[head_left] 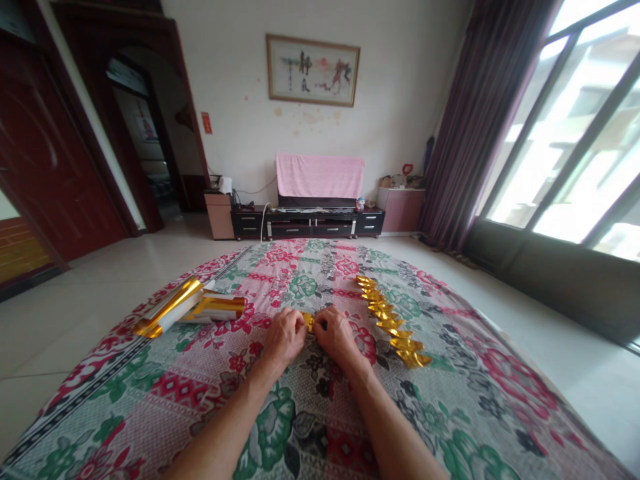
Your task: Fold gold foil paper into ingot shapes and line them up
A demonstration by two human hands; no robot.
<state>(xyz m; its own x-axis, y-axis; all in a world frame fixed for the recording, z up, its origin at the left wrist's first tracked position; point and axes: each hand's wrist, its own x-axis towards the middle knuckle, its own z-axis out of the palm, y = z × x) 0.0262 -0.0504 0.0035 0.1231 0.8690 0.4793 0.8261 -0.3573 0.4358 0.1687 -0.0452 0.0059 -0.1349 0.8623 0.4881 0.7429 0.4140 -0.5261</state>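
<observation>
Between my two hands is a small piece of folded gold foil paper (309, 323), mostly covered by the fingers. My left hand (287, 337) pinches its left end, and my right hand (334, 331) pinches the right end with curled fingers. To the right, a slanting row of several folded gold paper ingots (387, 315) lies on the floral cloth (280, 427). Over on the left rest curled sheets of gold foil paper (173, 310) with white undersides, partly rolled and overlapping.
The patterned cloth spreads over a rounded surface. Beyond it stands a low black TV cabinet (315, 225), with a pink towel (320, 175) draped over the screen above. A dark curtain (480, 120) and windows line the right side; a red door (47, 147) is at left.
</observation>
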